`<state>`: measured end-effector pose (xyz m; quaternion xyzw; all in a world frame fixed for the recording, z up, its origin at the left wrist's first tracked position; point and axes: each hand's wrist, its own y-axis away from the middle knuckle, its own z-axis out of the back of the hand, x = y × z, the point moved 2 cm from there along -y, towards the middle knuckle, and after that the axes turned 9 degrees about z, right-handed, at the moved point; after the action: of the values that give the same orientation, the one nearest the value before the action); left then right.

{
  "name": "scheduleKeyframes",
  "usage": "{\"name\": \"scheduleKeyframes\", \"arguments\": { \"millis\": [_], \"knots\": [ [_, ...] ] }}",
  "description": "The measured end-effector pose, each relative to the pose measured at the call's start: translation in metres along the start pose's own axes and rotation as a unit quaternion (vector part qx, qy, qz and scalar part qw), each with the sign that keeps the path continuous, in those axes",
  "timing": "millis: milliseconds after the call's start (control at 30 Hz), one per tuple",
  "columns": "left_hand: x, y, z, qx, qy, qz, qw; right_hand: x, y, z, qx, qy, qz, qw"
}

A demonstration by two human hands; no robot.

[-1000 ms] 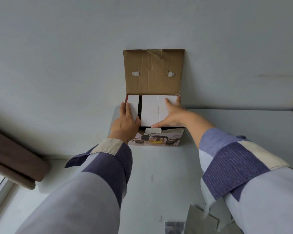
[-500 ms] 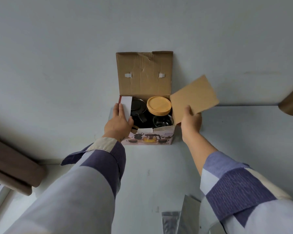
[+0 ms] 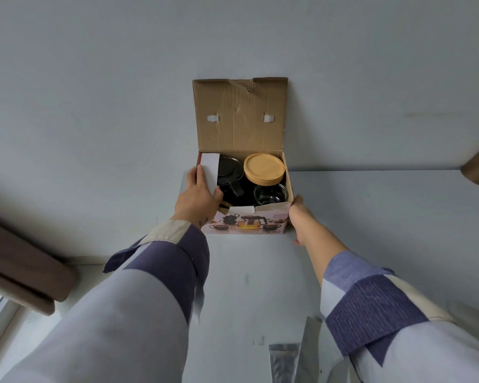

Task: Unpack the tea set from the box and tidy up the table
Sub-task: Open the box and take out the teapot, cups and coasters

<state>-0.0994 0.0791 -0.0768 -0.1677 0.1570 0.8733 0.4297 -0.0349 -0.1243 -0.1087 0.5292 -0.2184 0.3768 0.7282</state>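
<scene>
The brown cardboard sheet the right hand [image 3: 297,217] held up beside the box [image 3: 260,225] half a second ago is gone from view; that hand now lies against the box's right front corner, its fingers hidden behind the wall, so its grip cannot be told. The left hand [image 3: 198,197] stays at the box's left wall, fingers straight against a white flap [image 3: 210,168]. The box sits on the tabletop [image 3: 371,217] against the wall, its long axis running left to right, lid [image 3: 239,114] standing open at the back. Inside it: a wooden lid [image 3: 263,167] back right, a glass cup [image 3: 270,194] in front of that, a dark glass piece [image 3: 228,170] left
</scene>
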Motion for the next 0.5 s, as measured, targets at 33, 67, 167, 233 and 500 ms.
{"name": "scheduleKeyframes", "arguments": {
  "millis": [33, 67, 167, 233, 500],
  "knots": [
    [-0.001, 0.000, 0.004, 0.008, 0.015, 0.009, 1.000, 0.003, -0.001, 0.002, -0.024, 0.031, 0.017, 0.999],
    [-0.002, 0.002, 0.009, 0.007, 0.036, 0.016, 0.999, 0.007, 0.001, 0.005, -0.035, 0.050, 0.048, 0.997],
    [0.006, 0.004, 0.024, -0.073, 0.179, 0.061, 0.979, 0.023, 0.004, 0.012, -0.041, 0.048, 0.168, 0.984],
    [0.020, 0.004, 0.030, -0.135, 0.240, 0.103, 0.956, 0.035, 0.009, 0.009, -0.026, 0.073, 0.240, 0.968],
    [0.024, 0.011, 0.011, -0.060, 0.142, 0.111, 0.982, 0.039, 0.011, -0.007, -0.016, 0.142, 0.299, 0.943]
  ]
}}
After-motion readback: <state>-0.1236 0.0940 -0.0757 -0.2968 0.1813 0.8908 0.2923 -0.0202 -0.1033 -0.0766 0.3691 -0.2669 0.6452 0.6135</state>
